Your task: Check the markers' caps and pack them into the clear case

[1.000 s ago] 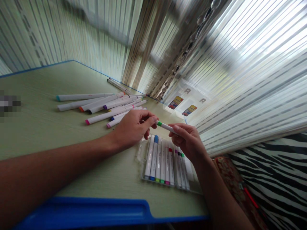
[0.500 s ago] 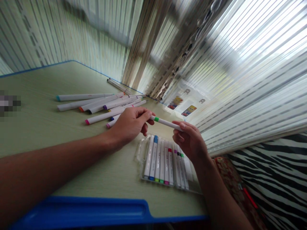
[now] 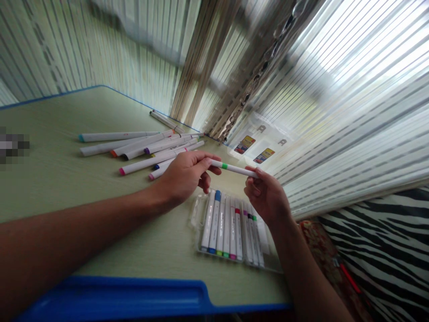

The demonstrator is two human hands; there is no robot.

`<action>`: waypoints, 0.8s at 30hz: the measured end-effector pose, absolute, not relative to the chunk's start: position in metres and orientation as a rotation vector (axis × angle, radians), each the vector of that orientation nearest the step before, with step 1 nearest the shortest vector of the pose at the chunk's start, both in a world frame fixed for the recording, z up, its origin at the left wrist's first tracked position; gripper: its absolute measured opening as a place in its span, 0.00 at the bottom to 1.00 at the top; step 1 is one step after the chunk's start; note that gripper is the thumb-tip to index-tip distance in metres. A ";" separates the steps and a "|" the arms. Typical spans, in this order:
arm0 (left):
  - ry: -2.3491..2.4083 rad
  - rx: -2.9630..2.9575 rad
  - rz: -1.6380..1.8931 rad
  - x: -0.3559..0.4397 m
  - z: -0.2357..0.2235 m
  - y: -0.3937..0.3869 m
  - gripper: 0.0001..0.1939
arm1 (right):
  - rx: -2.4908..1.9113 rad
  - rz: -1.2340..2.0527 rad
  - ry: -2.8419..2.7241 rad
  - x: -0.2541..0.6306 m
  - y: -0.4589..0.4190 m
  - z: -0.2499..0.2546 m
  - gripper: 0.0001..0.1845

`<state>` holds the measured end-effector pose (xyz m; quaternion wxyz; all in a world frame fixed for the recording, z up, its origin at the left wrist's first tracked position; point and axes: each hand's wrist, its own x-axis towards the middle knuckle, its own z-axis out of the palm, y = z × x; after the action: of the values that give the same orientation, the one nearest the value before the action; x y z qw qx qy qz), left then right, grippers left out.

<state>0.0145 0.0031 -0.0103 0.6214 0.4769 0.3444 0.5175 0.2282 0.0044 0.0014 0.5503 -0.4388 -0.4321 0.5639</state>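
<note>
Both of my hands hold one white marker with a green band [image 3: 234,169] level above the desk. My left hand [image 3: 186,174] pinches its left end with fingers closed. My right hand [image 3: 266,197] pinches its right end. Just below lies a clear plastic case [image 3: 201,210] with several markers lined up side by side in it. A loose pile of white markers [image 3: 147,147] with coloured ends lies beyond my left hand.
The pale green desk [image 3: 67,179] has a blue rim, and a blue tray edge [image 3: 117,297] runs along its front. Striped curtains hang behind. Clear packets with labels [image 3: 258,145] lie at the desk's far right. Zebra-print fabric [image 3: 385,250] is at the right.
The marker has been lifted slightly and levelled, and more of its length shows between my hands. My right hand has shifted a little right.
</note>
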 end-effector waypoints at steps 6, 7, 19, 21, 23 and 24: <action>0.717 1.146 1.170 0.015 -0.011 0.002 0.11 | -1.025 1.337 -0.981 0.232 0.008 0.000 0.12; 0.711 1.174 1.174 0.015 -0.011 0.002 0.11 | -1.023 1.338 -0.981 0.233 0.008 0.000 0.13; 0.758 1.261 1.205 0.014 -0.014 0.003 0.07 | -1.026 1.288 -1.033 0.228 0.003 0.002 0.11; 0.774 1.275 1.207 0.014 -0.014 0.003 0.07 | -1.036 1.254 -1.075 0.228 0.002 0.001 0.10; 0.783 1.294 1.215 0.013 -0.014 0.004 0.06 | -1.040 1.224 -1.116 0.227 0.000 0.001 0.09; 0.787 1.305 1.218 0.013 -0.014 0.004 0.06 | -1.043 1.209 -1.137 0.227 0.000 0.000 0.08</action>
<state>0.0133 0.0039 -0.0141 0.5609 0.5540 0.3339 0.5167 0.2268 -0.0003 0.0004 0.5570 -0.4420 -0.4818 0.5121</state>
